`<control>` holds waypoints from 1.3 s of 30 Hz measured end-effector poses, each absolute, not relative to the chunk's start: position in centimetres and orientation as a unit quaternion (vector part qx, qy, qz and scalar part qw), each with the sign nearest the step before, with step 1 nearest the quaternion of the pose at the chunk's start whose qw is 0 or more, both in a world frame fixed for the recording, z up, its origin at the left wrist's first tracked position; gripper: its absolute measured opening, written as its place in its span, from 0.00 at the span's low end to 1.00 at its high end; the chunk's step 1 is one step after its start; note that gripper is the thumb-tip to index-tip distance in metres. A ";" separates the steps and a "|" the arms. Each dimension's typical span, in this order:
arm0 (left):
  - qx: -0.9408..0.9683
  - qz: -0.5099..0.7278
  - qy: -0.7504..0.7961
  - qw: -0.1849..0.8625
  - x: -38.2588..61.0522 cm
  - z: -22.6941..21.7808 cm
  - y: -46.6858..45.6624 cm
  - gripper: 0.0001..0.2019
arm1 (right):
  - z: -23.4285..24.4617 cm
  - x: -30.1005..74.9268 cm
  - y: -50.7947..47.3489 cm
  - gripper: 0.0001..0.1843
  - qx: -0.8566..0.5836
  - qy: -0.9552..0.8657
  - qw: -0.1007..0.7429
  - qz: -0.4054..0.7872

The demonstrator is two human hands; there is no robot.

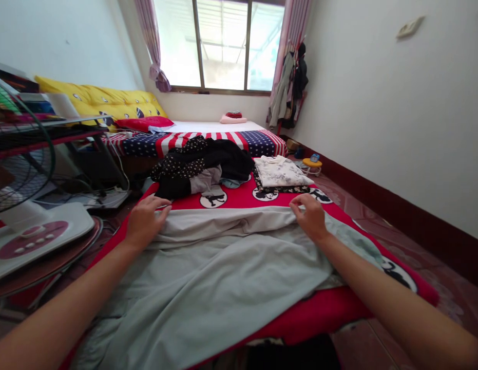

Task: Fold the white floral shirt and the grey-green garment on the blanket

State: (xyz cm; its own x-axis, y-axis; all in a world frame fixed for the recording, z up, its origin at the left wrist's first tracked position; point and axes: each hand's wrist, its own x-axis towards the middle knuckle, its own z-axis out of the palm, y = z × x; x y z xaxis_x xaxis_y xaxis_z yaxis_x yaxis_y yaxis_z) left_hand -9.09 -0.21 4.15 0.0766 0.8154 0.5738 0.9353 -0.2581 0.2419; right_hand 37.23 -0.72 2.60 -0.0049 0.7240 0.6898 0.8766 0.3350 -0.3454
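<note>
A pale grey-green garment (223, 267) lies spread over a red cloth (319, 308) printed with black and white figures. Its exact kind I cannot tell. My left hand (146, 216) pinches the far edge of this garment at the left. Toward the right, my right hand (310, 216) grips the same edge between thumb and fingers. Between the two hands the edge runs nearly straight, with some wrinkles below it. Past my right hand, more of the pale cloth spreads out rumpled.
Beyond the garment sit a heap of dark clothes (208, 159) and folded clothes with a white floral top (281, 172). A fan (38, 236) stands close on the left. Farther back is a bed (219, 128) under a window. A small yellow stool (312, 163) stands by the right wall.
</note>
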 end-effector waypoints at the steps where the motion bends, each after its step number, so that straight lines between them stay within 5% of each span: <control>1: -0.755 -0.329 -0.560 0.086 -7.9 4.2 -1.1 0.15 | 3.0 35.6 -1.8 0.08 -0.528 -0.744 0.403 -0.073; 5: -0.847 -0.285 -0.446 0.047 -4.3 3.3 -3.7 0.13 | 3.7 29.0 -5.1 0.09 -0.420 -0.861 0.285 0.029; 11: -0.863 -0.234 -0.444 0.055 -4.3 1.3 -4.3 0.14 | 2.7 23.5 -4.1 0.14 -0.587 -0.787 0.188 0.013; 15: -0.857 -0.243 -0.452 0.041 -5.0 1.4 -3.9 0.14 | 2.5 23.1 -2.7 0.08 -0.621 -0.769 0.150 0.005; 22: -0.811 -0.316 -0.491 0.040 -5.9 3.4 -3.7 0.15 | 4.8 25.8 -3.8 0.05 -0.553 -0.756 0.348 0.023; 28: -0.851 -0.218 -0.477 0.028 -5.9 4.9 -4.8 0.11 | 4.3 27.6 -6.5 0.10 -0.445 -0.861 0.238 0.059; 31: -0.853 -0.225 -0.472 0.001 -4.5 5.8 -5.1 0.12 | 4.2 28.3 -6.2 0.15 -0.474 -0.820 0.316 0.057; 34: -0.833 -0.272 -0.480 -0.035 -3.1 5.8 -4.1 0.17 | 4.5 29.9 -4.4 0.09 -0.507 -0.760 0.405 0.029; 39: -0.814 -0.249 -0.518 -0.078 -3.7 2.9 -1.3 0.27 | 4.0 36.1 -1.5 0.09 -0.597 -0.684 0.418 -0.028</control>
